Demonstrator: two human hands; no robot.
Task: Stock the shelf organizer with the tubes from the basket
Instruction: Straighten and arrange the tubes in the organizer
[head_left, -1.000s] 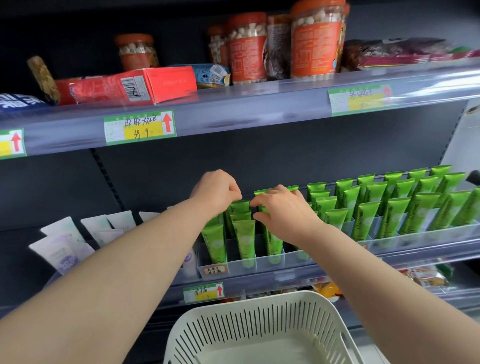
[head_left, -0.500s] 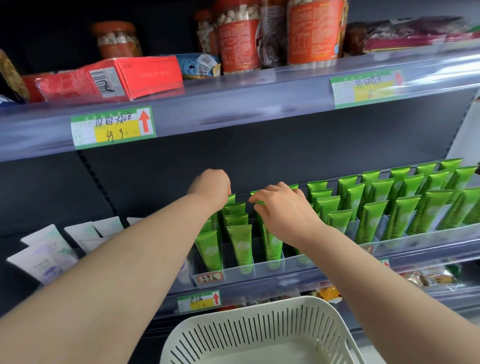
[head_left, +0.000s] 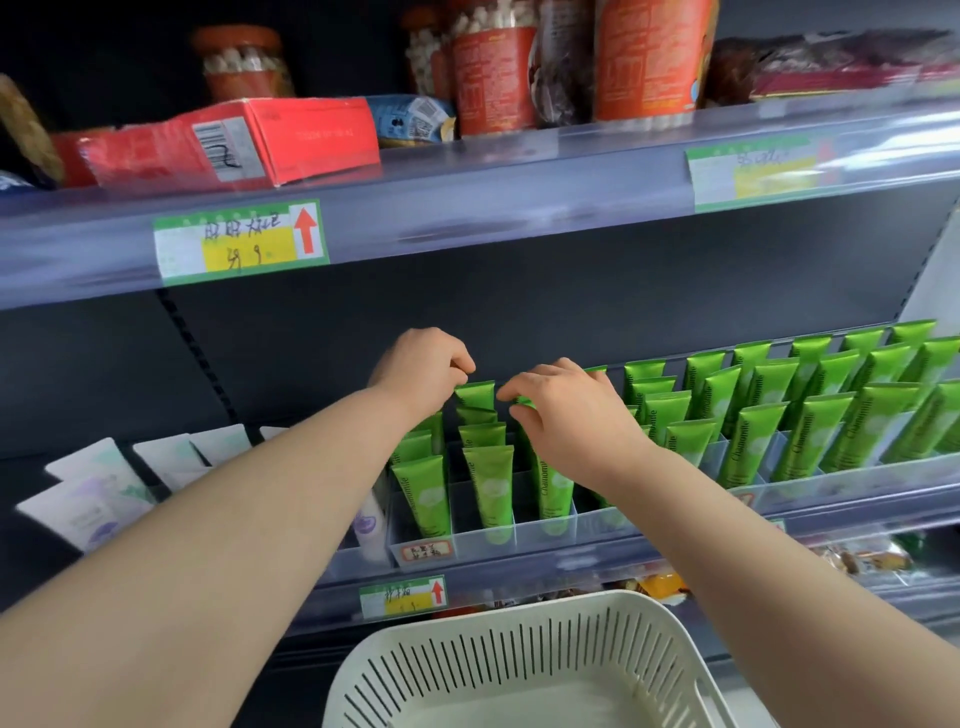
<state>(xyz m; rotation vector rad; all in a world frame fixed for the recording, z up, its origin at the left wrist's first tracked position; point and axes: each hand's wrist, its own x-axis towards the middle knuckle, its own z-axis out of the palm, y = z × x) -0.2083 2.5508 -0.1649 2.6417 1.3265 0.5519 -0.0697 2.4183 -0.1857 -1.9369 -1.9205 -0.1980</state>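
White tubes (head_left: 98, 499): leaning back at the far left of the lower shelf.
Left hand (head_left: 421, 364): reaching into the leftmost green rows, fingers curling right at the crimped top of the rearmost tube (head_left: 475, 396); I cannot tell whether it is actually gripping it.
Right hand (head_left: 571, 415): pinching the top of a neighbouring green tube (head_left: 525, 402) between thumb and fingertips, just beside the left hand.
Basket (head_left: 519, 654): white and slotted, sitting below the shelf under both forearms.
Shelf organizer (head_left: 852, 480): clear and divided into lanes, running along the lower shelf.
Green tubes (head_left: 753, 441): standing cap-down and tilting back, filling the lanes out to the right.
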